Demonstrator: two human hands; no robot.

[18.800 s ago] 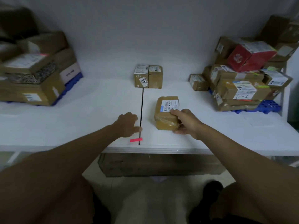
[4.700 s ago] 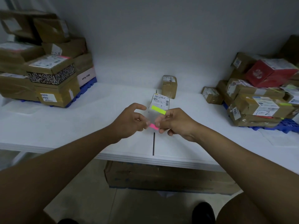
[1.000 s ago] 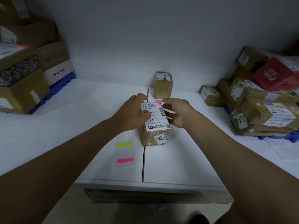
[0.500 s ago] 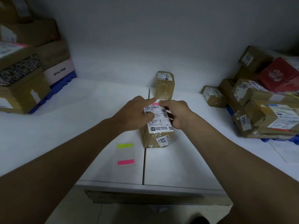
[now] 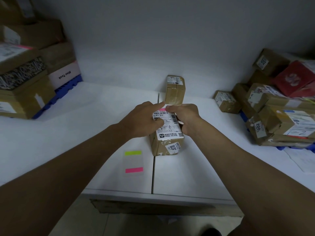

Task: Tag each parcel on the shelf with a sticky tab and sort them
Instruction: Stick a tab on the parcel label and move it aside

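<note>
A brown parcel (image 5: pixel 167 140) with a white shipping label lies on the white shelf (image 5: pixel 85 133) at the middle seam. A pink sticky tab (image 5: pixel 162 109) sits on its far top edge. My left hand (image 5: pixel 141 120) rests on the parcel's left side, its index fingertip stretched onto the pink tab and its thumb on the label. My right hand (image 5: pixel 185 116) grips the parcel's far right side, fingertips beside the tab. A clear tab sheet (image 5: pixel 133 161) with one green tab (image 5: pixel 133 152) and one pink tab (image 5: pixel 134 169) lies to the parcel's left.
Another brown parcel (image 5: pixel 175 90) stands upright against the back wall. A pile of tagged boxes (image 5: pixel 281 116) on a blue pallet fills the right, with a small box (image 5: pixel 225 101) beside it. A stack of larger boxes (image 5: pixel 25 79) fills the left.
Over the last second my right hand set the pink tab on the parcel's far edge and my left index finger moved onto it. The parcel has stayed in place.
</note>
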